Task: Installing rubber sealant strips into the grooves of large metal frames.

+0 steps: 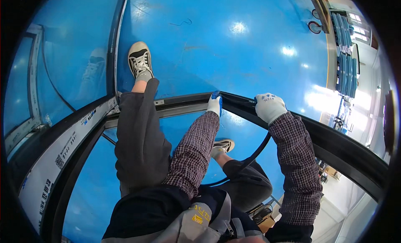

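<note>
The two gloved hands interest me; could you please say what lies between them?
In the head view, a stretch of black frame lies between the left hand and the right hand.

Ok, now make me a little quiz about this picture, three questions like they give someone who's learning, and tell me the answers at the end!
1. True or false: the right hand is bare.
2. Pick one. The left shoe rests on: A) a rug, B) a blue floor, C) a wooden step.
3. Which hand is nearer the upper end of the curved black strip: the left hand or the right?

Key:
1. False; it wears a mostly white glove.
2. B.
3. The right hand; the strip's upper end shows just below its wrist.
</note>
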Motion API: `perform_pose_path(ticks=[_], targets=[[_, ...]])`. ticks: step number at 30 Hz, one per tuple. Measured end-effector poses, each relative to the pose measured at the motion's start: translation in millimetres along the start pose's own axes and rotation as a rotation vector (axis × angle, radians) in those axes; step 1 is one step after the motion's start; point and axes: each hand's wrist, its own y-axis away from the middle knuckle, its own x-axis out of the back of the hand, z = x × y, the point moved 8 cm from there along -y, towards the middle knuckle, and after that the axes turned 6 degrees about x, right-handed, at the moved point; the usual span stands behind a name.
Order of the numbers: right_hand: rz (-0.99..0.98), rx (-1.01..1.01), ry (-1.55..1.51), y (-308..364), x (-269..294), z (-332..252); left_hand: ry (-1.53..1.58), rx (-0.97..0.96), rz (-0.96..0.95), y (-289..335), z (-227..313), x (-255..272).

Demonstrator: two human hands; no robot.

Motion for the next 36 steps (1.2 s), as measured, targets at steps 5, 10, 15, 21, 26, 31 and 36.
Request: perform_pose_path(ticks=[5, 10, 15, 21, 26, 31, 36], targets=[[-0.051, -0.011, 0.035, -1.1, 4.4, 0.6, -0.554, -0.108, 0.042, 9.5, 3.2, -22.3], [-0.119, -0.001, 0.037, 1.7, 4.9, -3.7, -0.954, -0.142, 0.050, 9.6, 10.5, -31.3], [-0.107, 0.015, 0.048, -2.1, 2.6, -2.8, -1.084, -0.033, 0.037, 10.2, 16.2, -38.5], [-0.154, 0.029, 0.013, -6.9, -4.0, -2.2, -1.079, 0.079, 0.014, 1.1, 10.2, -38.7], [-0.146, 0.050, -0.046, 0.5, -0.8, -6.7, -1.077, 0.059, 0.001, -23.7, 4.2, -29.1], [-0.154, 0.099, -0.077, 4.0, -6.8, -10.5, -1.044, 0.030, 0.063, -24.9, -1.0, -25.5], [-0.161, 0.072, -0.094, 3.2, -3.7, -11.4, -1.002, -0.013, 0.134, -22.6, 1.3, -18.1]])
